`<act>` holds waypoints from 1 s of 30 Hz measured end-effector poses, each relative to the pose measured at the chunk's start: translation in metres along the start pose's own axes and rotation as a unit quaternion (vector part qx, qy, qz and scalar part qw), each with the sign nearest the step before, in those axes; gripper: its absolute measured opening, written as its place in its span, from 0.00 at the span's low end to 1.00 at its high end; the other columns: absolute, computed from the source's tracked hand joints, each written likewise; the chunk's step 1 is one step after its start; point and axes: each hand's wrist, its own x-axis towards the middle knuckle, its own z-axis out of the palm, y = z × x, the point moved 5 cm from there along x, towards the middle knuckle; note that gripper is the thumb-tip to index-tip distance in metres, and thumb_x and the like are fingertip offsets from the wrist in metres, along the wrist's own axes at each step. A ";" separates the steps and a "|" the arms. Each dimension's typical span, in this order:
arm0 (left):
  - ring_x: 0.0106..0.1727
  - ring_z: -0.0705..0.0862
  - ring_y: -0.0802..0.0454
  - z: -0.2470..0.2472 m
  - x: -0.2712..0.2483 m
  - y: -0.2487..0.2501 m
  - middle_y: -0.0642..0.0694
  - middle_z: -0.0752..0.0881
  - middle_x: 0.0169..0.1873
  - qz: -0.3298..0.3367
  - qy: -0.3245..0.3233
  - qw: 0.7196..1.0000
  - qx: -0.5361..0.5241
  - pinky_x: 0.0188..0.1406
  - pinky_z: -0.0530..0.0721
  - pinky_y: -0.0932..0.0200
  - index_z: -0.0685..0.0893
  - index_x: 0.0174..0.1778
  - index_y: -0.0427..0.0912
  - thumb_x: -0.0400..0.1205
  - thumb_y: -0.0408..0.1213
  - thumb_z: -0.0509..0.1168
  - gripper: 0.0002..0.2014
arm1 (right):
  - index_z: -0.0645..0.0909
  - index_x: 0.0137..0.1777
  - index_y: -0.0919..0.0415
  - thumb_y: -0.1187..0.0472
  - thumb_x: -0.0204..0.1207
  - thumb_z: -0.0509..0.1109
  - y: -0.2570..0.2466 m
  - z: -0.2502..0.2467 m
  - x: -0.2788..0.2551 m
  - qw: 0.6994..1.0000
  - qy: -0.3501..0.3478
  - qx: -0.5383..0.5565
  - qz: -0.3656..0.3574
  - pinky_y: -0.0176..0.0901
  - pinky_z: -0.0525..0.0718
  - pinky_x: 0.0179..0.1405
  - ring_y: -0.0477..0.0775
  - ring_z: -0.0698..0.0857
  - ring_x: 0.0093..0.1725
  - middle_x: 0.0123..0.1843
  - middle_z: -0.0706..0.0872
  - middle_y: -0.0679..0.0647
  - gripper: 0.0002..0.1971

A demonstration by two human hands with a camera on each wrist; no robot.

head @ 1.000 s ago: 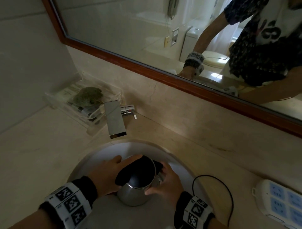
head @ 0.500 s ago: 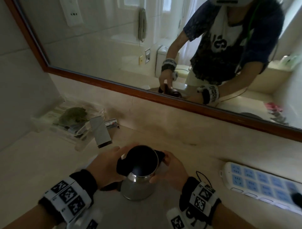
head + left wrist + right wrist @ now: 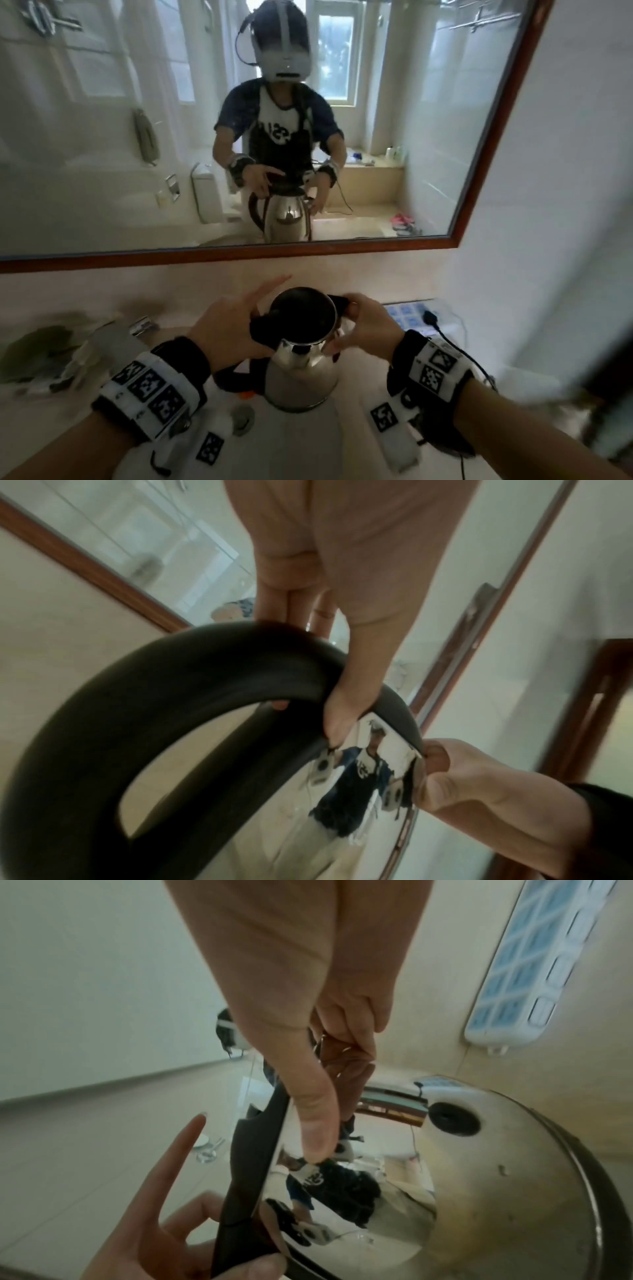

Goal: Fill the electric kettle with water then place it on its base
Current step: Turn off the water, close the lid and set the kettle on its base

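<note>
Shiny steel and black plastic make up the kettle [image 3: 301, 370], low in the middle of the head view, held above the sink [image 3: 346, 442]. The left hand [image 3: 226, 335] has a grip on the top of the black handle [image 3: 236, 377], one finger sticking out. The right hand [image 3: 366, 329] holds the rim on the other side. A white power strip [image 3: 411, 317] lies on the bench at middle right. The only writing is mirrored marks on the shirt in the mirror [image 3: 102, 137], too blurry to read.

In the left wrist view, the fingers [image 3: 339, 712] curl around the handle in the middle.

In the right wrist view, the thumb [image 3: 315, 1129] presses the steel side, other fingers behind.

I think the carrying step is happening. The base is not in sight, so next comes finding it and lowering the kettle straight.
</note>
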 end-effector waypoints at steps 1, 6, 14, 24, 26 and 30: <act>0.30 0.77 0.64 0.000 0.004 0.015 0.52 0.79 0.32 0.022 -0.001 1.000 -0.003 0.32 0.75 0.79 0.47 0.70 0.68 0.64 0.42 0.78 0.50 | 0.82 0.46 0.62 0.75 0.53 0.84 -0.003 -0.013 -0.014 1.000 0.021 -0.012 -0.001 0.60 0.80 0.66 0.64 0.84 0.62 0.59 0.86 0.71 0.22; 0.35 0.81 0.64 0.020 0.025 0.080 0.51 0.81 0.32 0.125 -0.049 0.989 -0.059 0.35 0.75 0.79 0.52 0.69 0.71 0.57 0.54 0.73 0.48 | 0.77 0.34 0.49 0.70 0.52 0.85 0.001 -0.069 -0.076 0.992 0.113 -0.060 0.017 0.52 0.82 0.65 0.61 0.86 0.58 0.55 0.88 0.67 0.22; 0.41 0.81 0.54 0.089 0.052 0.173 0.51 0.83 0.37 0.233 -0.121 0.962 -0.067 0.51 0.83 0.53 0.64 0.67 0.73 0.60 0.51 0.72 0.40 | 0.82 0.36 0.52 0.65 0.43 0.87 0.063 -0.138 -0.158 0.964 0.239 -0.044 0.109 0.63 0.82 0.63 0.62 0.87 0.56 0.52 0.90 0.62 0.22; 0.43 0.80 0.54 0.148 0.080 0.229 0.46 0.85 0.47 0.255 -0.160 0.953 -0.025 0.51 0.82 0.58 0.68 0.69 0.68 0.61 0.51 0.72 0.38 | 0.80 0.55 0.60 0.56 0.32 0.86 0.132 -0.191 -0.189 0.944 0.291 -0.002 0.154 0.57 0.83 0.65 0.55 0.87 0.57 0.54 0.90 0.56 0.43; 0.42 0.78 0.55 0.152 0.086 0.231 0.46 0.84 0.47 0.249 -0.158 0.955 -0.024 0.49 0.80 0.60 0.69 0.69 0.67 0.61 0.49 0.73 0.38 | 0.80 0.56 0.58 0.55 0.32 0.86 0.141 -0.195 -0.185 0.944 0.289 0.003 0.156 0.56 0.82 0.65 0.54 0.86 0.58 0.54 0.89 0.55 0.44; 0.41 0.76 0.60 0.163 0.098 0.223 0.49 0.81 0.51 0.229 -0.163 0.960 -0.016 0.48 0.76 0.68 0.67 0.70 0.66 0.65 0.46 0.75 0.38 | 0.78 0.56 0.54 0.51 0.28 0.85 0.158 -0.199 -0.168 0.946 0.280 0.016 0.160 0.53 0.82 0.66 0.51 0.85 0.60 0.55 0.88 0.52 0.47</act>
